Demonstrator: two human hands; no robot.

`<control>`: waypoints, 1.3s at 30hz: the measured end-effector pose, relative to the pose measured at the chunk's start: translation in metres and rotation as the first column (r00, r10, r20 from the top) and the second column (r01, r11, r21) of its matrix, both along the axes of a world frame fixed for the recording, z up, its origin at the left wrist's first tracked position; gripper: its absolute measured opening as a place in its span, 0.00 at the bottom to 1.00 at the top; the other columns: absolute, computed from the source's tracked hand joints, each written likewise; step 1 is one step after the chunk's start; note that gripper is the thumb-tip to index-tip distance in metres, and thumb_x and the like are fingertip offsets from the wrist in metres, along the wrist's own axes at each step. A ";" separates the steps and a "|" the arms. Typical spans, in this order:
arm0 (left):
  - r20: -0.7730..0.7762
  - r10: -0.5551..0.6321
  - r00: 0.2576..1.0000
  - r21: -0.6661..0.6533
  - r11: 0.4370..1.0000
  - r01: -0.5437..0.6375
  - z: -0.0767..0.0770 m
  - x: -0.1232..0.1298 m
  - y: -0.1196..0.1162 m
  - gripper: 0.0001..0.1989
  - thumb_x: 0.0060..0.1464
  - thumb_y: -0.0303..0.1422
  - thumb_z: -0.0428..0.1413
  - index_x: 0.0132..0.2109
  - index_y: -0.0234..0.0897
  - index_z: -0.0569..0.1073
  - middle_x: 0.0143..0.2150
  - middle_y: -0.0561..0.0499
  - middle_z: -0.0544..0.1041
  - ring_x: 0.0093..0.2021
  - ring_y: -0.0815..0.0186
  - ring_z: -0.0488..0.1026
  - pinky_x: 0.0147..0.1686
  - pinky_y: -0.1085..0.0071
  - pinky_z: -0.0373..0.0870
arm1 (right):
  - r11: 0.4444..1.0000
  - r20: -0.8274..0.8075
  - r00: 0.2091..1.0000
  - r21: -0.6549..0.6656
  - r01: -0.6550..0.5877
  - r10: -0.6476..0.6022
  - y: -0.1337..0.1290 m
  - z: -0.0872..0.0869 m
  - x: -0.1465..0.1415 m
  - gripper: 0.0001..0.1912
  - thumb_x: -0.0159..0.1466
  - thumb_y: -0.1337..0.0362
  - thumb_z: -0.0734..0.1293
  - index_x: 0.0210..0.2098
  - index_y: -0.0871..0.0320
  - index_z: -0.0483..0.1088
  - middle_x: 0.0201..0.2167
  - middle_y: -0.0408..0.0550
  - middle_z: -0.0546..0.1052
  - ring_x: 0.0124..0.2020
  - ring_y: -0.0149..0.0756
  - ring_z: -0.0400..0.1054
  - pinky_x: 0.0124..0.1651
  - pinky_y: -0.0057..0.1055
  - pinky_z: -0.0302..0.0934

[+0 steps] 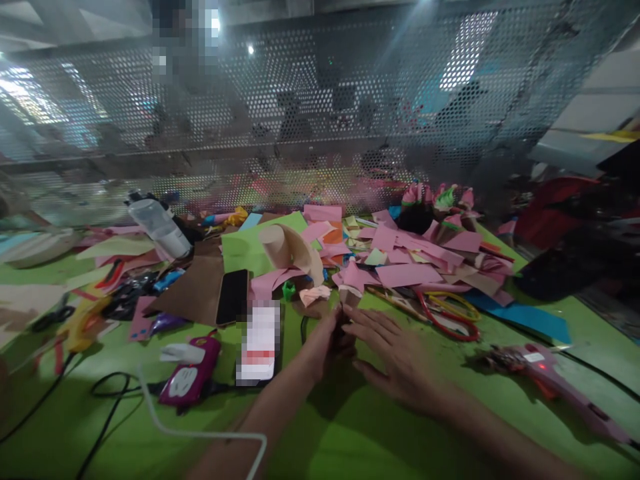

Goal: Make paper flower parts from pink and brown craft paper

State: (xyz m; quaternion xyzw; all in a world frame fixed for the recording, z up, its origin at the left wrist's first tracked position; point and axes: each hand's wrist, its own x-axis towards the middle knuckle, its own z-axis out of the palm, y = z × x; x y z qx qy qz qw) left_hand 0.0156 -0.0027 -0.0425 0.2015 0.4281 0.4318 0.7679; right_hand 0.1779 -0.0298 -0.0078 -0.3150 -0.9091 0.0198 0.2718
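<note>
Near the middle of the green table (320, 433), my left hand (333, 337) is closed around the lower part of a small pink-topped paper cone (351, 277). The cone stands upright, pink above and brown and white below. My right hand (390, 343) is beside it, fingers stretched out towards the cone's lower part. Its fingertips are close to my left hand, and whether they touch the cone cannot be made out. Just behind lie a crumpled pale pink piece (315, 295) and a rolled tan paper strip (280, 247).
Pink scraps (410, 275), scissors (445, 320) and a pink glue gun (555, 373) lie right. On the left are a yellow glue gun (83, 323), a black phone (233, 297), a lit phone (260, 343), a purple pouch (193, 370) and a bottle (160, 227). Perforated metal (300, 120) rises behind.
</note>
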 end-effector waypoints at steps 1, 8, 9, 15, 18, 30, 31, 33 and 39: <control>0.008 0.017 1.000 -0.006 1.000 -0.017 0.000 0.001 0.000 0.26 0.45 0.56 0.63 0.30 0.37 0.69 0.17 0.60 0.60 0.15 0.75 0.55 0.16 0.77 0.53 | 1.000 0.002 1.000 -0.005 -0.008 0.008 0.000 0.000 0.000 0.21 0.66 0.68 0.62 0.58 0.56 0.66 0.65 0.57 0.68 0.65 0.44 0.62 0.62 0.50 0.63; 0.011 0.036 0.999 -0.003 0.999 -0.036 0.009 0.002 0.001 0.27 0.45 0.59 0.61 0.29 0.37 0.67 0.16 0.61 0.58 0.16 0.74 0.56 0.18 0.76 0.56 | 0.996 -0.026 0.996 0.045 0.081 -0.080 0.002 0.003 0.006 0.19 0.66 0.66 0.63 0.56 0.55 0.69 0.62 0.55 0.71 0.59 0.47 0.69 0.55 0.48 0.67; 0.010 0.026 1.000 -0.001 1.000 -0.026 0.011 0.001 0.001 0.28 0.46 0.60 0.60 0.28 0.38 0.66 0.15 0.62 0.56 0.15 0.74 0.55 0.18 0.76 0.55 | 0.995 -0.024 0.996 0.048 0.090 -0.089 0.002 0.003 0.006 0.20 0.66 0.66 0.64 0.57 0.55 0.69 0.62 0.55 0.71 0.58 0.47 0.69 0.55 0.48 0.66; 0.015 0.025 1.000 -0.012 1.000 -0.025 0.009 0.000 0.000 0.31 0.40 0.62 0.62 0.27 0.39 0.64 0.15 0.64 0.53 0.15 0.75 0.53 0.18 0.76 0.54 | 0.992 0.012 0.994 0.053 0.112 -0.113 0.002 0.004 0.005 0.19 0.67 0.65 0.62 0.57 0.54 0.69 0.63 0.54 0.70 0.56 0.47 0.70 0.53 0.47 0.66; 0.024 0.034 0.999 -0.010 0.999 -0.034 0.003 0.000 0.000 0.32 0.36 0.62 0.64 0.28 0.38 0.65 0.15 0.64 0.54 0.15 0.76 0.51 0.18 0.77 0.53 | 0.991 0.014 0.993 0.061 0.117 -0.118 0.002 0.007 0.005 0.17 0.68 0.65 0.61 0.56 0.56 0.69 0.62 0.57 0.71 0.54 0.47 0.71 0.51 0.46 0.66; -0.003 0.044 0.999 0.033 0.998 -0.044 0.001 0.002 0.003 0.31 0.38 0.62 0.62 0.25 0.39 0.63 0.14 0.63 0.54 0.14 0.76 0.52 0.17 0.76 0.52 | 0.988 0.035 0.991 0.095 0.122 -0.126 0.002 0.005 0.005 0.18 0.67 0.65 0.62 0.56 0.55 0.69 0.62 0.55 0.71 0.53 0.46 0.70 0.51 0.45 0.65; -0.014 0.043 0.999 0.025 0.999 -0.043 0.001 0.002 0.003 0.31 0.38 0.62 0.62 0.25 0.39 0.64 0.14 0.62 0.54 0.14 0.75 0.53 0.17 0.76 0.52 | 0.987 0.038 0.991 0.101 0.121 -0.126 0.001 0.006 0.005 0.17 0.68 0.65 0.61 0.56 0.55 0.69 0.62 0.55 0.71 0.53 0.46 0.70 0.50 0.45 0.65; -0.025 0.052 0.998 0.028 0.998 -0.051 0.001 0.002 0.002 0.31 0.38 0.62 0.62 0.25 0.38 0.64 0.14 0.63 0.54 0.15 0.75 0.53 0.17 0.76 0.53 | 0.987 0.049 0.991 0.109 0.121 -0.127 0.001 0.006 0.005 0.17 0.68 0.66 0.61 0.56 0.56 0.68 0.63 0.56 0.71 0.53 0.46 0.70 0.50 0.45 0.65; 0.006 0.068 0.998 0.040 0.997 -0.068 -0.001 0.001 -0.003 0.33 0.33 0.62 0.65 0.26 0.39 0.62 0.15 0.63 0.55 0.15 0.77 0.51 0.17 0.77 0.51 | 0.987 0.059 0.989 0.096 0.126 -0.132 0.002 0.006 0.004 0.17 0.67 0.65 0.62 0.55 0.57 0.68 0.63 0.58 0.70 0.52 0.48 0.71 0.49 0.47 0.67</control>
